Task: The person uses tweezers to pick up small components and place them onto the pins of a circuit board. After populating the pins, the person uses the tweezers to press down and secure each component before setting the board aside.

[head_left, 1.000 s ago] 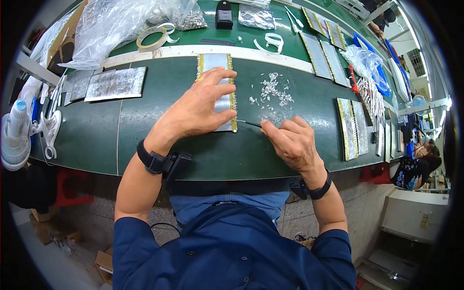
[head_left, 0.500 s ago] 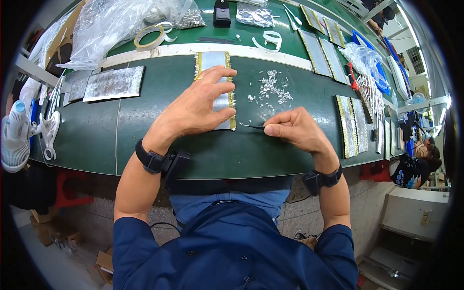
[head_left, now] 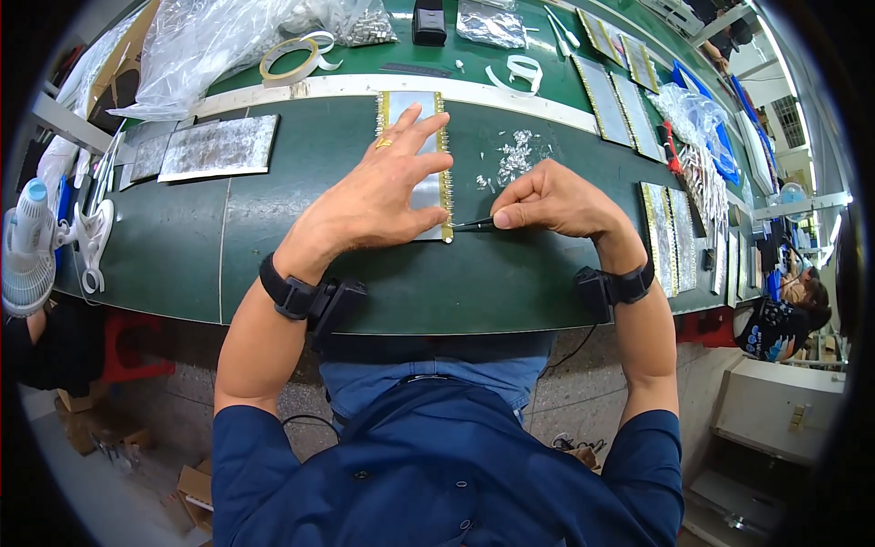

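Observation:
A narrow grey plate [head_left: 407, 108] with yellow, toothed long edges lies on the green work table. My left hand [head_left: 387, 193] rests over it, fingers spread, the thumb reaching its right edge near the lower corner. Pinched between my right thumb and fingers is a pair of dark tweezers [head_left: 476, 223]. Their tips meet the plate's right edge, just beside my left thumb; whether they hold a tiny piece cannot be made out. Beyond my right hand [head_left: 558, 202] small silvery pieces [head_left: 518, 155] are scattered in a loose heap.
Metal plates [head_left: 221, 148] lie at the left, near a white fan [head_left: 29, 251]. More yellow-edged plates [head_left: 656, 239] are on the right. Along the back are a tape roll [head_left: 284, 60], a black case [head_left: 428, 23] and a clear plastic bag [head_left: 223, 46]. Another person [head_left: 782, 314] is at far right.
My right hand has moved up and turned, bringing the tweezer tips against the plate's edge. It now covers part of the silvery heap. My left hand stays on the plate.

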Action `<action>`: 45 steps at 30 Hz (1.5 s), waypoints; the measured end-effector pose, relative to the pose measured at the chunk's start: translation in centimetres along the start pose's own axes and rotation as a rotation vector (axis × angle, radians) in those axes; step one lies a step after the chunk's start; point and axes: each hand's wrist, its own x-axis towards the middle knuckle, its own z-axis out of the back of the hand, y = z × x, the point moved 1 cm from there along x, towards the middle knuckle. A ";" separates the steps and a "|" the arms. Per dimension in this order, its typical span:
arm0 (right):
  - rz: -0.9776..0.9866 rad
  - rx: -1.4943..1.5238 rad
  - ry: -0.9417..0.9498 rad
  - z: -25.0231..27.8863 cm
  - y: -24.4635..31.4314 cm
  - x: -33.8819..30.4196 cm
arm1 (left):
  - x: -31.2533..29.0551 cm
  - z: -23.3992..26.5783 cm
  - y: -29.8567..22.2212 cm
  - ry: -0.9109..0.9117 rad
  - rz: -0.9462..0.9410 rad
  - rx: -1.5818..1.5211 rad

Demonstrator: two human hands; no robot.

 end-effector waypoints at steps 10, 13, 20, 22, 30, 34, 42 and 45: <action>-0.013 -0.013 0.013 0.0 0.4 0.2 | -0.1 -0.2 -0.4 -0.010 0.002 0.008; -0.004 -0.016 0.022 0.1 0.1 0.4 | 0.1 -0.3 -0.6 -0.014 0.006 0.017; 0.006 -0.012 0.016 0.1 0.0 0.5 | 0.1 -0.5 -0.6 -0.027 0.004 0.022; 0.003 -0.012 0.017 0.0 -0.1 0.5 | 0.1 -0.5 -1.1 -0.012 0.037 0.014; 0.021 -0.029 0.000 0.0 -0.1 0.3 | 0.2 -0.8 -1.3 -0.006 0.046 0.030; -0.010 0.072 -0.011 0.4 -0.1 -1.3 | 0.2 -1.0 -0.8 -0.011 0.021 0.040; -0.074 0.172 -0.155 0.7 -2.2 -6.1 | 0.3 -0.6 0.1 -0.053 0.001 0.010; -0.105 0.261 -0.247 0.5 -3.2 -7.5 | 0.5 -0.4 0.0 -0.108 -0.015 -0.013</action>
